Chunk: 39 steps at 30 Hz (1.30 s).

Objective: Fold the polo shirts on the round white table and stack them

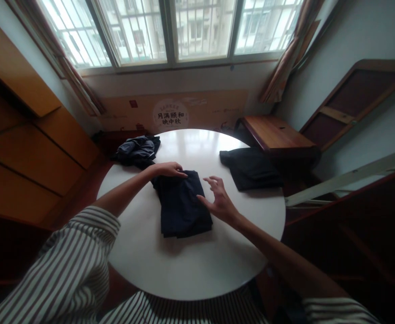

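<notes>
Striped sleeve (83, 258): closest, pushed up the left arm.
Left hand (168, 169): at the upper edge of the navy garment (186, 209); cannot tell whether it pinches cloth.
Right hand (217, 200): fingers spread, holding nothing, by the right edge.
Navy garment: folded, mid-way across the white table (184, 274).
Black garment (256, 168): folded, right.
Crumpled bundle (135, 150): far left.

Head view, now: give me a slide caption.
Left hand on a folded dark garment, right hand open near its edge, above a round white table.
</notes>
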Each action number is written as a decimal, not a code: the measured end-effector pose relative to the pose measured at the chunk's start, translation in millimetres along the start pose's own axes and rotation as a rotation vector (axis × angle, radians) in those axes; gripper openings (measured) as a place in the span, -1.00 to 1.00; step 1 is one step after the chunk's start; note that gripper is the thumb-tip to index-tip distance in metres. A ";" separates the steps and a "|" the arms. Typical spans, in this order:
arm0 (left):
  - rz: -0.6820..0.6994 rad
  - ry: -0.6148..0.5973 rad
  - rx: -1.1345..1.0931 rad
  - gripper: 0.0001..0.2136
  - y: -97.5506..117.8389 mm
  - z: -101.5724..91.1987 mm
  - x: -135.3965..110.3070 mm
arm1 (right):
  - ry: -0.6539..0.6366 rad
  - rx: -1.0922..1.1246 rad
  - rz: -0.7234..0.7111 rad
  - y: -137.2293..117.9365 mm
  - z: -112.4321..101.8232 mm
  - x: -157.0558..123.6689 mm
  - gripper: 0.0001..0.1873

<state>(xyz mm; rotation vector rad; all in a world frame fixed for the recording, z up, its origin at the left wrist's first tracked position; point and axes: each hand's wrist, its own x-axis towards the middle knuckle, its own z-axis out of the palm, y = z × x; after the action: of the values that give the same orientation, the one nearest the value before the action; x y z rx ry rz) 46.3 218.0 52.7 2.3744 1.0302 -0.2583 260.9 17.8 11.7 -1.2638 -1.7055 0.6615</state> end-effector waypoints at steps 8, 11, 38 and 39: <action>0.226 0.135 -0.238 -0.58 25.5 -22.1 -20.3 | -0.416 0.553 0.432 20.9 -21.9 25.9 -0.43; 0.278 0.274 -0.250 -0.59 40.5 -38.8 -7.4 | -0.382 0.669 0.409 15.6 -32.6 18.3 -0.45; 0.595 0.580 0.147 -0.62 201.7 51.3 161.7 | 0.425 -0.202 0.486 112.9 -217.5 55.0 -0.51; 0.613 0.563 0.170 -0.53 198.8 68.2 152.2 | 0.394 -0.363 0.388 113.8 -217.2 62.7 -0.53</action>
<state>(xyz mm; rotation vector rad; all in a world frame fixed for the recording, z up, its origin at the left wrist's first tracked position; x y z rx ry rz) 297.4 162.9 17.6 2.8558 0.4480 0.5954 499.7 96.7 40.7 -1.8712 -1.2971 0.2915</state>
